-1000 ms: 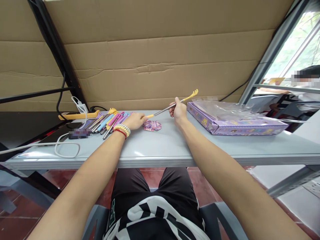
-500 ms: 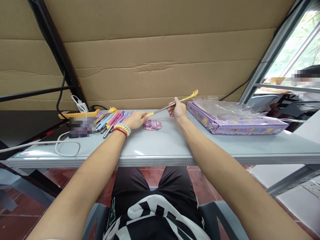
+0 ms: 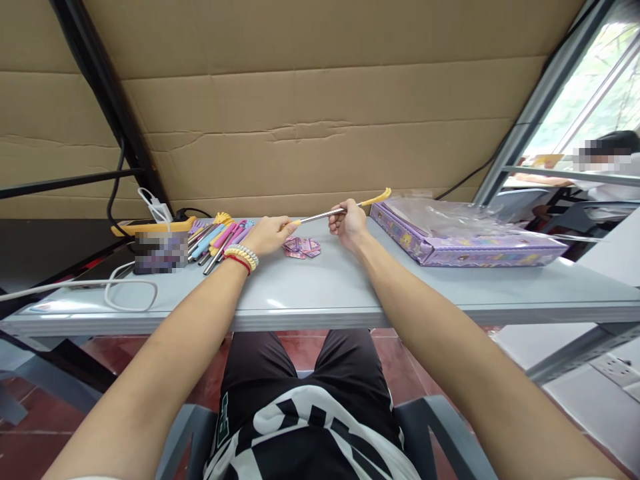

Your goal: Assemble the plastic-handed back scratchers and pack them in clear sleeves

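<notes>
My left hand (image 3: 273,235), with beaded bracelets at the wrist, is closed around the yellow handle end of a back scratcher (image 3: 320,216). The scratcher has a thin metal rod and a yellow claw-shaped head, which points up to the right. My right hand (image 3: 350,223) grips the rod just below that head. Under the rod, a small pile of pink and purple printed cards (image 3: 301,247) lies on the table. Several more colourful scratchers (image 3: 220,243) with metal rods lie bunched beside my left hand.
A purple printed box (image 3: 480,253) with clear plastic film (image 3: 445,217) on it lies to the right. A white charger cable (image 3: 133,283) and a partly blurred dark object (image 3: 160,253) are on the left. Cardboard (image 3: 300,100) stands behind the table (image 3: 310,293). Another person (image 3: 607,167) sits far right.
The scratcher has turned, so its yellow head shows more edge-on and slightly lower. My left hand covers more of the yellow handle. The whole view has shifted slightly.
</notes>
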Demonstrator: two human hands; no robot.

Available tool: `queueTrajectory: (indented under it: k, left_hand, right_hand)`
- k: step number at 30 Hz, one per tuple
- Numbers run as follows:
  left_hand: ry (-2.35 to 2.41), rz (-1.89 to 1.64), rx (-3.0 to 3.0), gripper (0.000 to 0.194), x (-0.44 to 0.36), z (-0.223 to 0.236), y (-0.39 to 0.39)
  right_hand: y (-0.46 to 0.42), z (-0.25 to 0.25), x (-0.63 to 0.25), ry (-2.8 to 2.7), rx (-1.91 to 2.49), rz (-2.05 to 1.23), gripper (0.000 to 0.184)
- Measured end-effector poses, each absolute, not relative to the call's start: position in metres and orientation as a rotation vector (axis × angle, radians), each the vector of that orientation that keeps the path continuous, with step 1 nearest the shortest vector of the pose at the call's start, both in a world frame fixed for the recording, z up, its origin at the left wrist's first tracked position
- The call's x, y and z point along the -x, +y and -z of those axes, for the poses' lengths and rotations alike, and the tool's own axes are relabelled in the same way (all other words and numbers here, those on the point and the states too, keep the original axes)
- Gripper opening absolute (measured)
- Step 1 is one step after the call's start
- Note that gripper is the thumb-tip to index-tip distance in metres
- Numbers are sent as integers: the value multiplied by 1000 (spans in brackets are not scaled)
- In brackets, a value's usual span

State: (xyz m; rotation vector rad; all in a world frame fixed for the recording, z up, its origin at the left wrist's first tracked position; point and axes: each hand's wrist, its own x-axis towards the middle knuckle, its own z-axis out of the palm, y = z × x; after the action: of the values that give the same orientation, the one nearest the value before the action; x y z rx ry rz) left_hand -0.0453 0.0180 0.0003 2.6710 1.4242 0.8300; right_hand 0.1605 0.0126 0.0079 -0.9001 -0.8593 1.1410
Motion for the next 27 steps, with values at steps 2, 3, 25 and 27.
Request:
queueTrajectory:
  k: [2, 3, 25, 27]
  left_hand:
    - [1416, -869, -2673, 46, 46, 0, 18]
    - [1395, -872, -2679, 46, 45, 0, 17]
    - [1624, -831, -2550, 60, 35, -1, 15]
    - [1524, -887, -2563, 58, 36, 0, 16]
  right_hand:
    - [13, -6, -158, -838, 891, -1157, 22]
    - [13, -5, -156, -836, 892, -1161, 22]
    - [14, -3, -161, -1118, 812, -972, 36]
    - [13, -1, -160, -1167, 763, -1000, 39]
